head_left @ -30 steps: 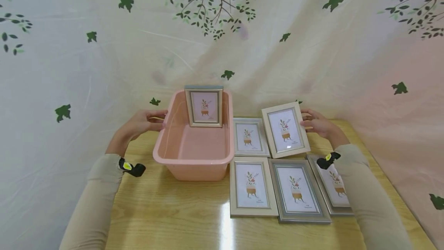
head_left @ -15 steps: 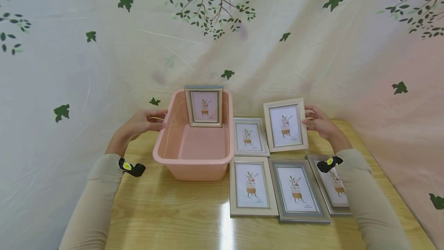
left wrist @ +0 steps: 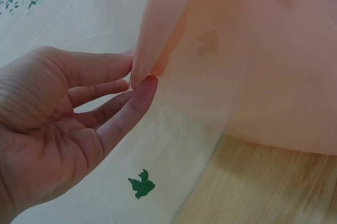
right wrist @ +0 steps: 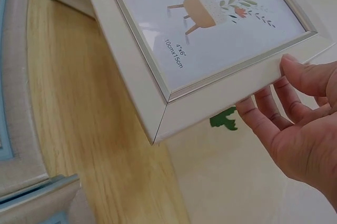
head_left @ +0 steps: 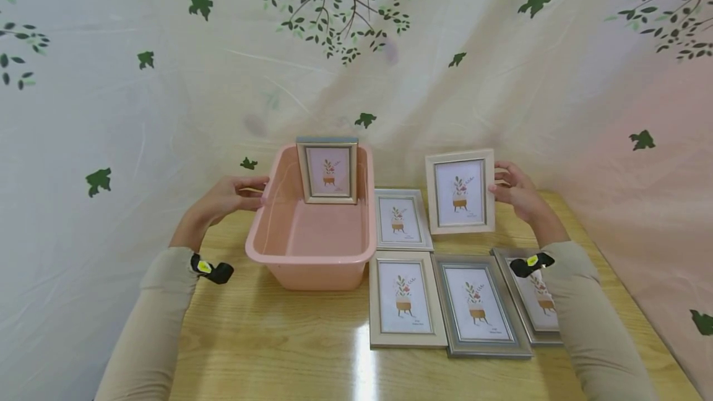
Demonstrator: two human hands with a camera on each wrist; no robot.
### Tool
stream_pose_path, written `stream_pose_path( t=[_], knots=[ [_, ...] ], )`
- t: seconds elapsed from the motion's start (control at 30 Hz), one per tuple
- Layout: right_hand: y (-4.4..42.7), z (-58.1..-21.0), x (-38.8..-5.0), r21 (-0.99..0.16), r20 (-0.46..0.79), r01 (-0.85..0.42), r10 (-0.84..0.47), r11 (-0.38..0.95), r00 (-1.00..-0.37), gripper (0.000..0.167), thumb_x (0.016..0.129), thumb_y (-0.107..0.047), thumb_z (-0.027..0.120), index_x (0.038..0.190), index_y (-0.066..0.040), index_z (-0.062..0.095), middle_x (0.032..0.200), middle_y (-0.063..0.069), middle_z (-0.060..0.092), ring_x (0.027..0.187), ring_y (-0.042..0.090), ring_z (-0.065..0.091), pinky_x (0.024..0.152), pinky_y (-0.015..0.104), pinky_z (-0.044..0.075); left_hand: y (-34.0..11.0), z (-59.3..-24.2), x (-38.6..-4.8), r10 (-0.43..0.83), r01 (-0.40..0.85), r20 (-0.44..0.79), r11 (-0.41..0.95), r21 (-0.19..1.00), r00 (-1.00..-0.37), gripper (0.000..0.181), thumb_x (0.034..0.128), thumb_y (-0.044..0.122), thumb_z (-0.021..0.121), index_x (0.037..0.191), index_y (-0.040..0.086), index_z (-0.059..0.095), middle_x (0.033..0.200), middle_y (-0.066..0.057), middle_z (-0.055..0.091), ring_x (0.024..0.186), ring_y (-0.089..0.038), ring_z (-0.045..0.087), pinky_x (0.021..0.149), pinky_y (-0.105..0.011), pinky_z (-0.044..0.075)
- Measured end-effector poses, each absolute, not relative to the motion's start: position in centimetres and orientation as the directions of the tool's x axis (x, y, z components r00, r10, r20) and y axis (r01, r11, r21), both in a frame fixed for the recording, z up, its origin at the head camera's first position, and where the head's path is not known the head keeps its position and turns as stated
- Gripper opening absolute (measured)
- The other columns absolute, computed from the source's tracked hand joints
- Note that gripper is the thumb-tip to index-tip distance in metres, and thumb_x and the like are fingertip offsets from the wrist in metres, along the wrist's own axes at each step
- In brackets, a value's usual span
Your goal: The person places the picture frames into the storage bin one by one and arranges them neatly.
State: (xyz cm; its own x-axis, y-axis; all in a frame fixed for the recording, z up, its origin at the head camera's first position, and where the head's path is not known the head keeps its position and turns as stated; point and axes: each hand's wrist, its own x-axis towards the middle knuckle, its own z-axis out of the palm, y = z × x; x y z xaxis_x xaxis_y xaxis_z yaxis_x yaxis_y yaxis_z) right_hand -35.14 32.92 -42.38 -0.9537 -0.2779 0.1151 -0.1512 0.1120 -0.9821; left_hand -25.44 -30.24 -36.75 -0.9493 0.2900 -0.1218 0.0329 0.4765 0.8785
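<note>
A cream picture frame [head_left: 460,191] is raised off the table, its plant-pot picture facing me. My right hand [head_left: 519,194] pinches its right edge; in the right wrist view the thumb [right wrist: 303,74] lies on the front border with the other fingers behind. At the left, my left hand [head_left: 225,197] pinches the left rim of a pink plastic basin [head_left: 320,274]. The left wrist view shows that rim [left wrist: 152,34] between thumb and fingers. Inside the basin, a silver-gold frame [head_left: 328,172] leans upright against the far wall, with a bluish edge showing behind it.
Right of the basin lie a small silver-white frame [head_left: 398,220], a cream frame [head_left: 408,299], and a grey frame [head_left: 482,305]. Another grey frame [head_left: 518,296] is partly under my right forearm, with a paler one on it. A printed curtain [head_left: 418,110] hangs behind the wooden table [head_left: 267,339].
My right hand has lifted the cream frame higher and slightly right, and turned it from a tilt to nearly upright. The left hand and basin have stayed in place.
</note>
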Motion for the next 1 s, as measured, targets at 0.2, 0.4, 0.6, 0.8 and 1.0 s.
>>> stream_pose_path(
  t=[0.2, 0.4, 0.6, 0.8, 1.0],
  knots=[
    [32.1, -40.9, -34.7, -0.977, 0.139, -0.174, -0.25, 0.123, -0.958, 0.044, 0.1, 0.0, 0.06, 0.133, -0.028, 0.051, 0.108, -0.011, 0.062, 0.094, 0.008, 0.06, 0.077, 0.016, 0.056, -30.2, -36.7, -25.4, 0.287, 0.039, -0.118, 0.485, 0.874, -0.951, 0.065, 0.0992, 0.012, 0.067, 0.156, 0.0, 0.037, 0.154, -0.028, 0.044, 0.136, -0.044, 0.051, 0.095, -0.03, 0.059],
    [30.9, -39.8, -34.5, -0.976, 0.214, -0.215, -0.251, -0.026, -0.944, 0.045, 0.099, 0.007, 0.058, 0.132, -0.023, 0.053, 0.106, -0.006, 0.064, 0.091, 0.01, 0.061, 0.075, 0.018, 0.057, -30.2, -36.7, -25.5, 0.281, 0.04, -0.119, 0.499, 0.866, -0.952, 0.065, 0.099, 0.013, 0.067, 0.156, 0.001, 0.038, 0.154, -0.027, 0.045, 0.136, -0.043, 0.052, 0.097, -0.032, 0.059],
    [29.3, -38.6, -34.4, -0.96, 0.279, -0.263, -0.249, -0.097, -0.927, 0.046, 0.098, 0.009, 0.056, 0.133, -0.02, 0.053, 0.108, -0.002, 0.064, 0.092, 0.012, 0.061, 0.076, 0.02, 0.058, -30.2, -36.8, -25.4, 0.284, 0.034, -0.12, 0.486, 0.873, -0.951, 0.065, 0.0988, 0.012, 0.067, 0.156, 0.0, 0.038, 0.154, -0.028, 0.044, 0.136, -0.044, 0.051, 0.097, -0.033, 0.059],
    [27.7, -37.1, -34.2, -0.952, 0.303, -0.281, -0.237, -0.126, -0.923, 0.047, 0.099, 0.009, 0.055, 0.136, -0.02, 0.053, 0.11, -0.003, 0.065, 0.095, 0.012, 0.061, 0.078, 0.021, 0.059, -30.1, -36.9, -25.2, 0.276, 0.041, -0.116, 0.505, 0.862, -0.954, 0.064, 0.0987, 0.012, 0.067, 0.155, 0.001, 0.039, 0.153, -0.028, 0.046, 0.135, -0.044, 0.052, 0.098, -0.036, 0.058],
    [26.0, -35.6, -34.0, -0.933, 0.35, -0.31, -0.248, -0.185, -0.904, 0.047, 0.098, 0.012, 0.054, 0.135, -0.017, 0.055, 0.111, 0.0, 0.065, 0.094, 0.013, 0.061, 0.076, 0.022, 0.059, -30.0, -36.9, -25.1, 0.27, 0.039, -0.117, 0.51, 0.859, -0.956, 0.064, 0.0984, 0.012, 0.067, 0.155, 0.001, 0.04, 0.152, -0.027, 0.046, 0.135, -0.044, 0.053, 0.098, -0.037, 0.058]
  ],
)
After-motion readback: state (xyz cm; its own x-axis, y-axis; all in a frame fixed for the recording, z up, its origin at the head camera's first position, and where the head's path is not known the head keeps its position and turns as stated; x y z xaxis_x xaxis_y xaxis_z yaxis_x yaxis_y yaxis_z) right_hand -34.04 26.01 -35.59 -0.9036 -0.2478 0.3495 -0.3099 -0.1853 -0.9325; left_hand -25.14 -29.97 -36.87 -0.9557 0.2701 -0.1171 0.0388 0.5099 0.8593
